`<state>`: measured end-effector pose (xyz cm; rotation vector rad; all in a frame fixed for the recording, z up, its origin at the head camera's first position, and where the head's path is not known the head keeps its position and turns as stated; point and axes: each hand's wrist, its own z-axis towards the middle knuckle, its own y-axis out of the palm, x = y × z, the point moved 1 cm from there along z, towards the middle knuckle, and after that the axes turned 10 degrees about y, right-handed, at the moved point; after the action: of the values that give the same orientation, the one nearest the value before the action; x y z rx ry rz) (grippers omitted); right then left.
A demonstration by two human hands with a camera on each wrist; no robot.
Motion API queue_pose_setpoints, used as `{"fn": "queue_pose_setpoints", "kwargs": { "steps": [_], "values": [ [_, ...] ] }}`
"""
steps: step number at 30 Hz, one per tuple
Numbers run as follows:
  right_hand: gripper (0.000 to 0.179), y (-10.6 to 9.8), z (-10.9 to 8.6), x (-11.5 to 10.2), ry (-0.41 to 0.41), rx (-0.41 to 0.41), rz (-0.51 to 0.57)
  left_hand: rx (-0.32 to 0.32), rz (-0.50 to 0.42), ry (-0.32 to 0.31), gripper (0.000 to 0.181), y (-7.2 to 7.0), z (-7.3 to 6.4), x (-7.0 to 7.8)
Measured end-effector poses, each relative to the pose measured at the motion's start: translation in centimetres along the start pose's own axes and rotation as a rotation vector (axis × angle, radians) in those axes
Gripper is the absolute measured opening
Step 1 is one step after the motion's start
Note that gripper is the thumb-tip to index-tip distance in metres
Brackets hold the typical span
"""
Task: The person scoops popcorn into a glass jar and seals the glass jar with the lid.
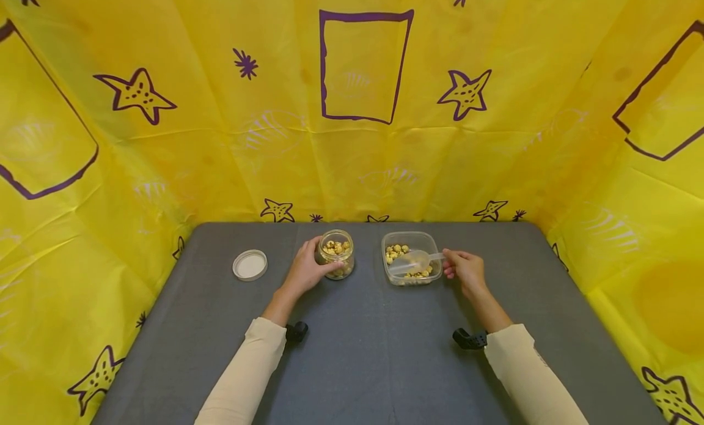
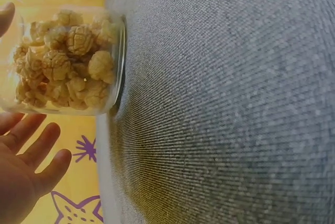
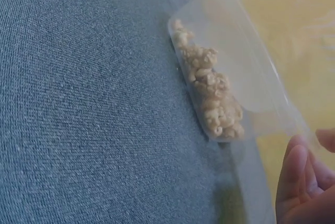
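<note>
My left hand point(image 1: 305, 269) holds a clear glass jar point(image 1: 337, 273) of caramel popcorn, the thumb across its near side and fingers at its far left. In the left wrist view the jar point(image 2: 120, 62) stands upright on the cloth, several fingers point(image 2: 44, 150) spread along one side. My right hand point(image 1: 466, 271) pinches the handle of a translucent plastic scoop point(image 1: 409, 263). The scoop's bowl lies within a clear plastic container point(image 1: 411, 234), over more popcorn point(image 1: 396, 252). From the right wrist, popcorn point(image 3: 209, 85) shows through the container wall, thumb and fingers point(image 3: 293, 169) beyond its rim.
A round white-rimmed lid point(image 1: 250, 265) lies on the grey cloth-covered table point(image 1: 363, 351), left of the jar. Yellow patterned curtains point(image 1: 357, 168) stand behind the table and along both sides. Each wrist wears a black band with a camera point(image 1: 469, 339).
</note>
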<state>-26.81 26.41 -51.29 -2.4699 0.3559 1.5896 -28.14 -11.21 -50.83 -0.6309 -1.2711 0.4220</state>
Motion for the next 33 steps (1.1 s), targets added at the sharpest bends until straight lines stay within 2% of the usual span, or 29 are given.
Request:
{"fn": "queue_pose_setpoints", "kwargs": {
  "steps": [7, 13, 23, 29, 33],
  "values": [
    [0.033, -0.7, 0.0, -0.2, 0.009, -0.002, -0.025, -0.015, -0.009, 0.017, 0.09, -0.3, 0.0, -0.1],
    [0.029, -1.5, -0.3, -0.7, 0.02, -0.002, -0.001, -0.037, -0.026, 0.013, 0.089, -0.6, -0.1, -0.1],
    [0.017, -1.6, -0.7, -2.9, -0.042, 0.034, 0.064, -0.057, -0.027, -0.004, 0.09, -0.9, -0.3, 0.1],
    [0.016, -0.7, -1.3, -4.7, -0.117, -0.007, 0.013, -0.049, -0.024, -0.009, 0.089, -0.8, -0.3, -0.1],
    [0.026, 0.3, -1.5, -5.4, -0.15, -0.059, -0.044, -0.047, -0.024, -0.001, 0.088, -0.8, -0.2, -0.1]
  ]
}}
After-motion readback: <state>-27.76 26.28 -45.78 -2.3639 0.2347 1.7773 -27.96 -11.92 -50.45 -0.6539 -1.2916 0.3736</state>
